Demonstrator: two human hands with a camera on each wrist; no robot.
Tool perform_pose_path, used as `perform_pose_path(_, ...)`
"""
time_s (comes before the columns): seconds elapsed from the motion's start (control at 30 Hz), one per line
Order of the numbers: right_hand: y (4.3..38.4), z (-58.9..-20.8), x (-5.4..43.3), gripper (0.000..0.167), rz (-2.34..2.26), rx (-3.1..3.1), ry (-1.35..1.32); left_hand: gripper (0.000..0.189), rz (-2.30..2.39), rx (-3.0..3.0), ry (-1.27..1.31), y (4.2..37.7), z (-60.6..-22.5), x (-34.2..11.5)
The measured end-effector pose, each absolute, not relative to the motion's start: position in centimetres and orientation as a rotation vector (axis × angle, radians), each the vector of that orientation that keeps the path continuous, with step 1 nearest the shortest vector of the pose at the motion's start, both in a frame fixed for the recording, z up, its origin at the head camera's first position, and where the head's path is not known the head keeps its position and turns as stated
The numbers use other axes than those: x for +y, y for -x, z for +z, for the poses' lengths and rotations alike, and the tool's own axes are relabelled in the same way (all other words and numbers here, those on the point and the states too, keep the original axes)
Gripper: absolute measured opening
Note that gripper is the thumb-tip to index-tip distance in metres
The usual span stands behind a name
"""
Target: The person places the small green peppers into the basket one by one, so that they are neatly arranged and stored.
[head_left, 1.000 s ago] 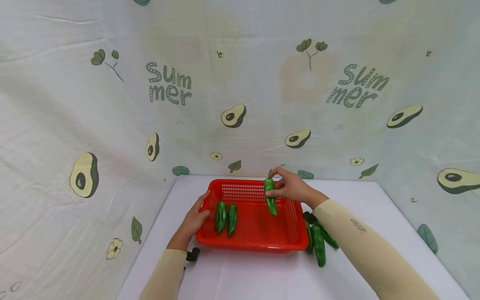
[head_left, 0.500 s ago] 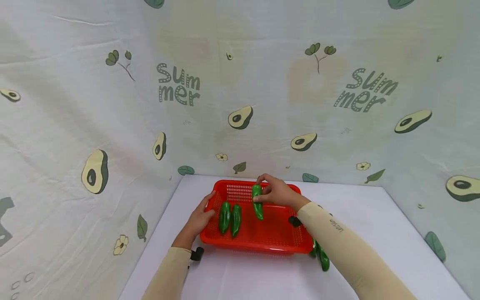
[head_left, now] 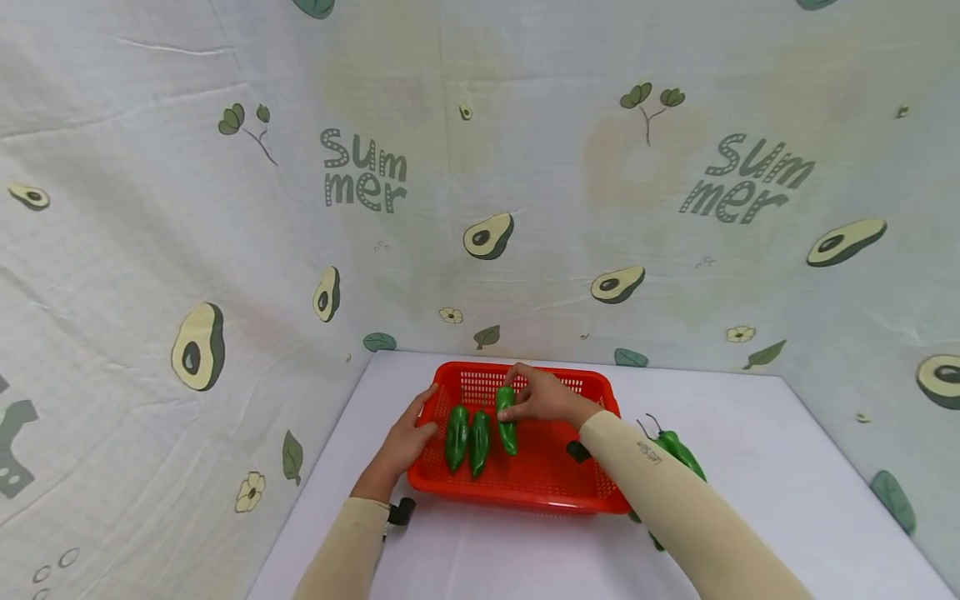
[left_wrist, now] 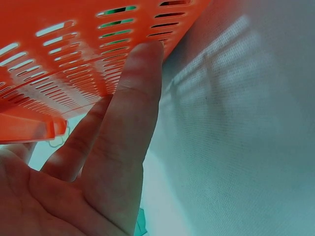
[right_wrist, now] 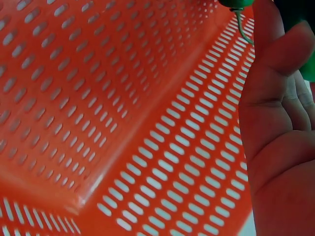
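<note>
My right hand (head_left: 547, 396) pinches a green chili pepper (head_left: 507, 435) between thumb and fingers, its tip pointing down inside the red plastic basket (head_left: 517, 500). Two more green peppers, a left one (head_left: 457, 440) and a right one (head_left: 479, 446), lie side by side in the basket, just left of the held one. My left hand (head_left: 405, 440) grips the basket's left side, thumb at the rim. In the left wrist view its fingers (left_wrist: 129, 98) lie against the slotted outer wall. The right wrist view shows the right hand (right_wrist: 280, 113) at the right edge, over slotted red plastic.
To the right of the basket, several loose peppers (head_left: 681, 454) lie on the white table (head_left: 750, 492), partly hidden by my right sleeve. A cloth (head_left: 555, 167) printed with avocados hangs behind and beside the table.
My right hand has carried its pepper left and lower into the basket, close to the two lying there. The left hand stays on the basket's side. The head view has shifted slightly.
</note>
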State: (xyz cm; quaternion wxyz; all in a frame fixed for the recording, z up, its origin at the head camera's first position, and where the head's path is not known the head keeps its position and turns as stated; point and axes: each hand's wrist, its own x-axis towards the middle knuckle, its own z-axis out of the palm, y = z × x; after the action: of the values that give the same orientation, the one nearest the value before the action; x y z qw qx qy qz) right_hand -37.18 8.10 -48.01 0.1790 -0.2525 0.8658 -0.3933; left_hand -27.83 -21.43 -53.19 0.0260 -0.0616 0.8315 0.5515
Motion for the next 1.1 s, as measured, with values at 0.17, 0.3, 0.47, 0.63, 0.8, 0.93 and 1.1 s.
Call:
perform_pose_path(0.17, 37.2, -48.7, 7.5, 0.060, -1.050, 2.466, 0.731, 0.076, 1.690, 2.592, 0.174, 27.8, -53.1, -21.3)
perform_pose_path(0.3, 37.1, -49.3, 7.2, 0.057, -1.018, 2.456, 0.776, 0.076, 1.704, 2.595, 0.147, 27.8, -53.1, -21.2)
perform_pose_path(0.47, 37.0, -50.0, 6.9, 0.057, -0.984, 2.402, 0.808, 0.075, 1.690, 2.588, 0.160, 27.8, -53.3, -21.2)
perform_pose_path(0.63, 37.1, -50.6, 6.7, 0.057, -0.948, 2.444, 0.830, 0.075, 1.705, 2.583, 0.176, 27.8, -53.4, -21.3)
perform_pose_path(0.8, 37.2, -50.7, 6.7, 0.056, -0.921, 2.478, 0.836, 0.074, 1.713, 2.577, 0.141, 27.8, -53.4, -21.3)
perform_pose_path(0.93, 37.3, -51.2, 6.7, 0.055, -0.919, 2.469, 0.824, 0.075, 1.708, 2.580, 0.157, 27.8, -53.3, -21.4)
perform_pose_path(1.1, 37.5, -51.4, 6.6, 0.056, -0.878, 2.506, 0.828, 0.076, 1.704, 2.577, 0.162, 27.9, -53.2, -21.4)
